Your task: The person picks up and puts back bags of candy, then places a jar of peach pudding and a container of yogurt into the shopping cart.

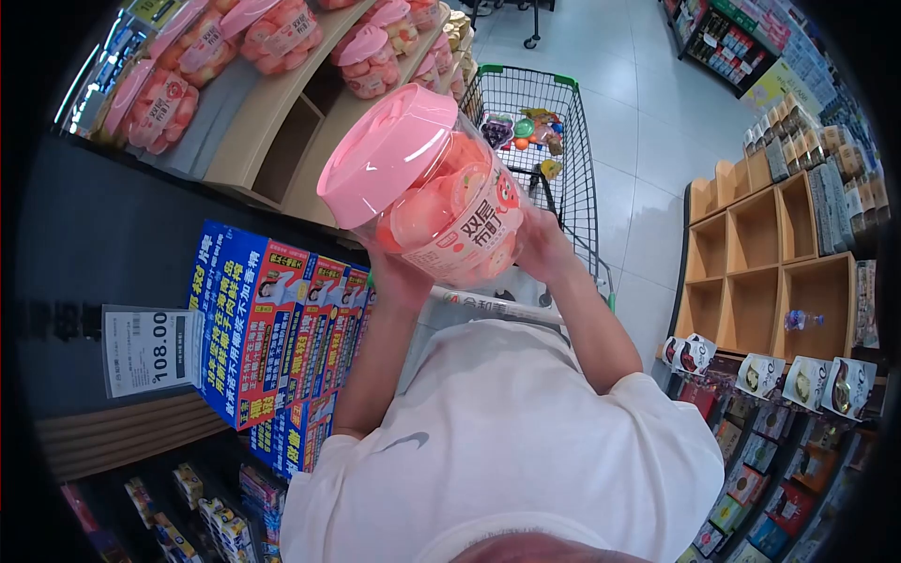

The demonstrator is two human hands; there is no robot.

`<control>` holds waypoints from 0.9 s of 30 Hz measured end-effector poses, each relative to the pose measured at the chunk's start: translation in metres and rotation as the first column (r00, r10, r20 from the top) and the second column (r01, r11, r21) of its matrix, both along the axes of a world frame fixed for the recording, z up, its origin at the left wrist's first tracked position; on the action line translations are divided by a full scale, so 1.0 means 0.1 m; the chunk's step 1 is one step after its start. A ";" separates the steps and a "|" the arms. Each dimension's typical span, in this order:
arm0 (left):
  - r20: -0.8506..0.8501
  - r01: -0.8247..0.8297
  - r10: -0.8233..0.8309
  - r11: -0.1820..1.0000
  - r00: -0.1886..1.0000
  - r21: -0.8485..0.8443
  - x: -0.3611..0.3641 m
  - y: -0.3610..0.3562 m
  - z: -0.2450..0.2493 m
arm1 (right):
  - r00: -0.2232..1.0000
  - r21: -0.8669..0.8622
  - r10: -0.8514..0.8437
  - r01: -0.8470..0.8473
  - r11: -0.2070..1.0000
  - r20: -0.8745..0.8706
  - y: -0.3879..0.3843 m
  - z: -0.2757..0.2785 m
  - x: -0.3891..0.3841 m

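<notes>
1. Fingers (528, 228) of the right hand (544, 246) wrap the base end of the pink-lidded tub (427, 183), lying close together as far as shows.
2. Left hand (399, 277) cups the tub from underneath. Its fingers are mostly hidden behind the plastic, so I cannot tell whether they are spread.
3. Tub is tilted, with the pink lid (385, 150) up-left and still on, and the label (474, 230) facing the camera. Peach-coloured cups show through the clear wall.
4. Position: held in the air at chest height, over the near end of the shopping cart (584, 202) and touching nothing but the two hands.
5. Matching tubs (272, 38) sit on the wooden shelf at upper left, well apart from this one.
6. Cart already holds a few small items (526, 127) at its far end.
7. Status, my read: the tub is off the shelf and in hand, but not set down in the cart or anywhere else.
8. Nearby: blue boxes (253, 319) by the left arm, with a 108.00 price tag (150, 349) beside them.
</notes>
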State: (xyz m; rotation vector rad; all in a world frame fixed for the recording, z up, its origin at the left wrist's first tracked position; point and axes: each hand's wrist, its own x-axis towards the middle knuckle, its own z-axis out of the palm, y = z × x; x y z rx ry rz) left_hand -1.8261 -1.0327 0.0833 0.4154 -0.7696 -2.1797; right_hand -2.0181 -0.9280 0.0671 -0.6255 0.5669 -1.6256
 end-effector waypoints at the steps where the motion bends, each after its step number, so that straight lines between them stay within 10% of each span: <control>1: 0.008 -0.036 0.036 0.999 0.999 0.003 0.01 -0.04 0.00 | 0.997 0.049 0.032 -0.029 0.998 -0.066 0.03 0.12 0.00; 10: -0.026 0.097 -0.094 0.985 0.995 0.139 0.18 -0.27 -0.52 | 0.822 0.242 0.265 -0.160 0.957 -0.504 0.20 0.37 -0.16; 19: 0.248 0.077 -0.041 0.988 0.968 -0.135 0.28 -0.18 -0.59 | 0.648 0.376 0.314 -0.046 0.925 -0.694 0.32 0.86 -0.03; 23: 0.200 0.135 -0.055 0.900 0.978 -0.414 0.20 -0.20 -0.42 | 0.892 0.460 0.403 -0.275 0.844 -0.207 0.43 0.82 -0.29; 27: 0.281 0.230 -0.105 0.858 0.954 -0.459 0.14 -0.25 -0.29 | 0.949 0.583 0.215 -0.042 0.811 -0.231 0.50 0.76 -0.13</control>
